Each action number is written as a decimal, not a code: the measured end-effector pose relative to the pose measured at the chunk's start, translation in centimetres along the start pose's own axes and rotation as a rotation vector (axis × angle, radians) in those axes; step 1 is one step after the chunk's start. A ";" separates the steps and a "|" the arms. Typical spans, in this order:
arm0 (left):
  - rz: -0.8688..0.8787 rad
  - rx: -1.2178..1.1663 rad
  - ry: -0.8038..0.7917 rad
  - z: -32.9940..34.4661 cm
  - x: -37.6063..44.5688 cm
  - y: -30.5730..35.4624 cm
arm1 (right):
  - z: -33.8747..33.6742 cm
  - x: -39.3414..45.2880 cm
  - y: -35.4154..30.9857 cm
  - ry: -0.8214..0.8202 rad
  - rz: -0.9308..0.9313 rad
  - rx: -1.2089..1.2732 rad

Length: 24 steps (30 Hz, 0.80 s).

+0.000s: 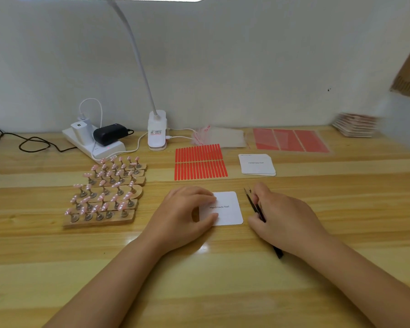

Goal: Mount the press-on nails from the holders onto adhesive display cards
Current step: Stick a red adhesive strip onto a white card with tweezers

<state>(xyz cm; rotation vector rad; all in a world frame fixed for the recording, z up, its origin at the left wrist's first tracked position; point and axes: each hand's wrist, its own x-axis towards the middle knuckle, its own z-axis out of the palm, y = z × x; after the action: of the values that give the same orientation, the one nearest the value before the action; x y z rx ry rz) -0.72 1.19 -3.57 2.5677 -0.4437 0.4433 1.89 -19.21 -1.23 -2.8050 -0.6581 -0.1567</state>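
Near the front edge of the wooden table [57,268] my left hand [182,216] pins down a white card [230,208] printed "Handmade Nail" — fingertips curled over its far left corner, thumb pressing on its near left edge, the card lying flat between them. Just right of the card my right hand [287,221] closes loosely round a pair of black tweezers [256,207]; their thin tips point away from me past my fingers and the back end pokes out beneath my wrist. Whether the tips are squeezed together I cannot tell. Well off to the left stand the wooden holders [104,216], several strips pushed side by side, each carrying a row of small metal stands topped with pink nails [102,197]. Beyond the card lie two rows of red sticky strips [199,162], and to their right a small stack of cards [257,164] like the one I hold. Farther back are clear bags [223,137], a sheet of red panels [291,139], and a blurred pile of cards at the far right. A white clip lamp [157,131] and a power strip [92,143] with chargers sit against the wall.
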 end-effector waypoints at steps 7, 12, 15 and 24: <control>-0.002 -0.006 -0.031 0.1 0.1 0.0 | 1.0 0.6 1.2 0.190 -0.002 0.446; -0.002 -0.022 -0.040 0.0 0.2 0.2 | 1.0 1.2 1.6 0.405 0.035 0.869; -0.030 -0.061 -0.021 -0.1 0.1 0.3 | 1.1 1.3 2.0 0.527 0.135 1.015; -0.421 0.278 0.167 0.1 0.4 -0.3 | 1.3 2.2 3.3 0.690 0.268 1.105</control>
<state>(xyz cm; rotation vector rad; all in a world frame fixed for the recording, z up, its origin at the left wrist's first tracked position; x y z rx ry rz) -0.17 1.29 -3.63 2.7565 0.2340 0.5883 5.38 -20.74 -2.89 -1.5842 -0.1003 -0.4934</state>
